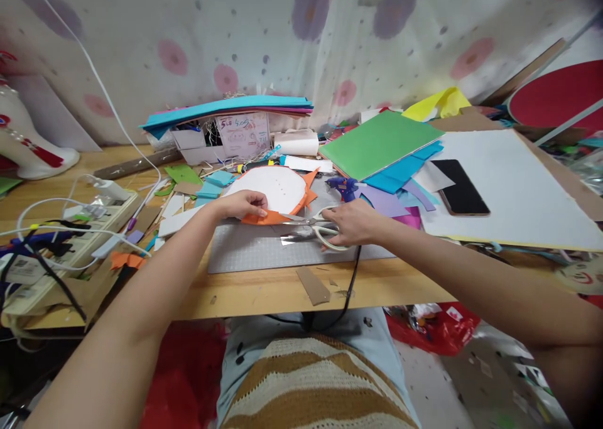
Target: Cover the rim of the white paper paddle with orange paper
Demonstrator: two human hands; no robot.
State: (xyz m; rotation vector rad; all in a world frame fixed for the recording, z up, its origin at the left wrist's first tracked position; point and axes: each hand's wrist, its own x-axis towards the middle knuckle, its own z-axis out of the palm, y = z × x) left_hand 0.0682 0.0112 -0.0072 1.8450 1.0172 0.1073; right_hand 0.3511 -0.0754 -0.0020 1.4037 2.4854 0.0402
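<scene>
A round white disc [276, 187] edged with orange paper lies on the grey cutting mat [249, 253]. My left hand [247, 206] pinches the orange paper [264, 217] along the disc's near edge. In my right hand [351, 223] is a pair of scissors [325, 231] with pale handles, its blades parted and pointing left. The upper blade meets the orange paper, though the exact contact is too small to make out. Pointed orange flaps [311, 187] stick out at the disc's right side. Just behind my right hand rests a blue hot glue gun [343, 187].
A green sheet [381, 141] and blue paper [400, 168] lie at the back right, near a black phone [460, 187] on a white board [518, 184]. A power strip [80, 237] with cables is on the left. A cardboard scrap [312, 286] sits near the table's front edge.
</scene>
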